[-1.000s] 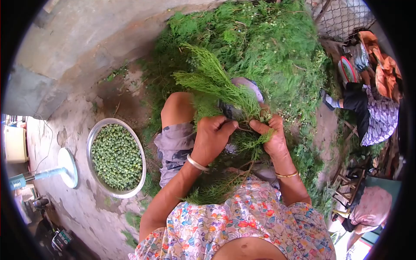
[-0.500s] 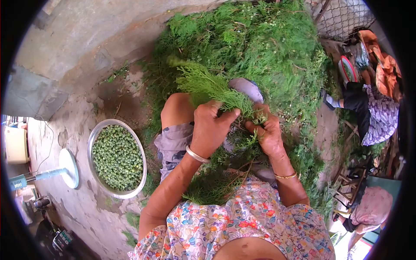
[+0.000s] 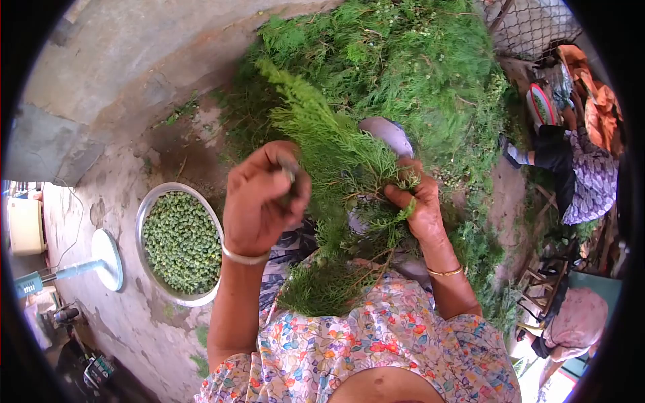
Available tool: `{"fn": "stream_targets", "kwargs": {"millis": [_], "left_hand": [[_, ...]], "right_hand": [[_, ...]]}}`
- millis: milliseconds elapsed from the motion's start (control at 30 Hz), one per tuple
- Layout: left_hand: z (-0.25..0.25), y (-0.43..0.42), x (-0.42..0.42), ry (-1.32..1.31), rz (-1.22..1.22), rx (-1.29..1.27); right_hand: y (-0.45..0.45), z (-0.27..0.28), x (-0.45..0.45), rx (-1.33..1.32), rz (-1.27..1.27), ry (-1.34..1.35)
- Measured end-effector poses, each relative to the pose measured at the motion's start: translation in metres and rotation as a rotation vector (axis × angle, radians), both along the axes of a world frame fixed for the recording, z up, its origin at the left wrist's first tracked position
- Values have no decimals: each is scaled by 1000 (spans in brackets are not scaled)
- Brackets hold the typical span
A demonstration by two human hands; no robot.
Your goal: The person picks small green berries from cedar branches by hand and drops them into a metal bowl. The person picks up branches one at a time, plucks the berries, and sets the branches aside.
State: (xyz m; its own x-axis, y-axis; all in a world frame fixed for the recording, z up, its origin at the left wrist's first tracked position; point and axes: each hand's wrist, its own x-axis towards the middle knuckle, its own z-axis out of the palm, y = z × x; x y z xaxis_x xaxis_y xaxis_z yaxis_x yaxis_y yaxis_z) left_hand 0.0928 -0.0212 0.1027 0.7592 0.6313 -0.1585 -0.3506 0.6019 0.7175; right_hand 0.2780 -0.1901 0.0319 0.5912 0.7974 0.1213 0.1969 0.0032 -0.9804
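My right hand (image 3: 422, 205) is closed round a leafy conifer branch (image 3: 336, 138), whose feathery green sprays spread up and to the left. My left hand (image 3: 259, 198) is raised beside the branch, apart from it. Its fingers are curled together, and a small greyish-green bit seems to show at the blurred fingertips; its kind I cannot make out. To the left of that hand, a metal basin (image 3: 142, 221) holds many small round green cones (image 3: 181, 242). More cut sprigs (image 3: 322, 289) rest on my lap.
A large heap of green conifer branches (image 3: 403, 74) lies ahead against a concrete wall (image 3: 154, 54). At left stands a fan (image 3: 107, 260) on the floor. Two people (image 3: 588, 178) sit at the right, near an orange cloth (image 3: 598, 107) and a wire mesh (image 3: 537, 30).
My left hand has come off the branch and moved left toward the basin, with its fingers curled. My right hand stays nearly in place, still gripping the branch.
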Motion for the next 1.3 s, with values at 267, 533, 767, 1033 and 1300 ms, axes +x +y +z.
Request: {"fn": "stream_targets", "kwargs": {"millis": [267,533,767,1033,1300], "left_hand": [[-45,-59,-2,540,-153,200],[-58,-66,8,472,206,602],[-52,-63,18,334,58,361],[-49,-53,15,428,-63,239],[-45,-40,14,490,-189,198]], "right_hand": [[4,-3,-3,-44,16,-149],[5,-7,-4,-48,-25,-201],[5,-9,-3,-50,7,-306],[6,-11,-5,-14,-57,-283],[12,-5,-7,-52,-19,-531]]}}
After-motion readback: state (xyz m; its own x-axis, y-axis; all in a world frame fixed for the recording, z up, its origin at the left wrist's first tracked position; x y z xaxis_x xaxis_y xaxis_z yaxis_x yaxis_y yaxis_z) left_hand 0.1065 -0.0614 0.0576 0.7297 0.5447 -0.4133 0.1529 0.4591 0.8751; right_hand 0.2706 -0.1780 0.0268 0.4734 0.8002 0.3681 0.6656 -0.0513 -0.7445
